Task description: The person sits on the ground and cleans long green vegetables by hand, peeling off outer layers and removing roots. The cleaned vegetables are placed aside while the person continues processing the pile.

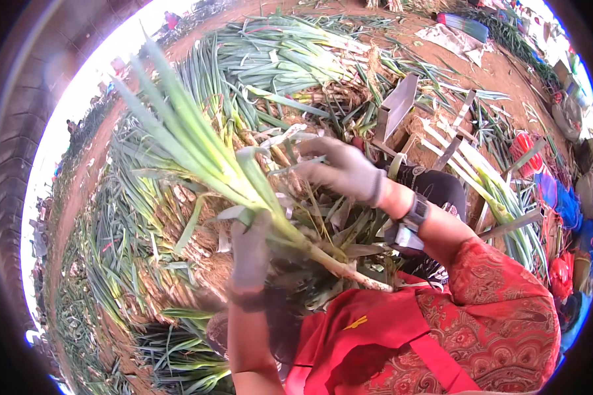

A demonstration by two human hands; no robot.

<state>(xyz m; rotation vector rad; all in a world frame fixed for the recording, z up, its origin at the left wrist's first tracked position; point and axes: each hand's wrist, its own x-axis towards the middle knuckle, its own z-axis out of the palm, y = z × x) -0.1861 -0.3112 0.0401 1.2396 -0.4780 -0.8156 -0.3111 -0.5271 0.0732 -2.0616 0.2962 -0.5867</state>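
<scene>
A large green onion stalk (281, 222) with spread green leaves lies diagonally across the head view, its pale root end near the red apron. My left hand (251, 242), in a light knit glove, grips it at the base of the leaves. My right hand (343, 170), gloved too and slightly blurred, is above and to the right of the stalk, its fingers pointing left beside a strip of leaf; whether they pinch it cannot be told. Loose leaf scraps (360, 227) lie below my hands.
Bundled green onions (286, 54) cover the ground ahead and to the left. A metal-framed stand (398, 106) is at the right, with long onions (511, 217) across it. Red string rolls (526, 153) and blue plastic (558, 197) lie farther right.
</scene>
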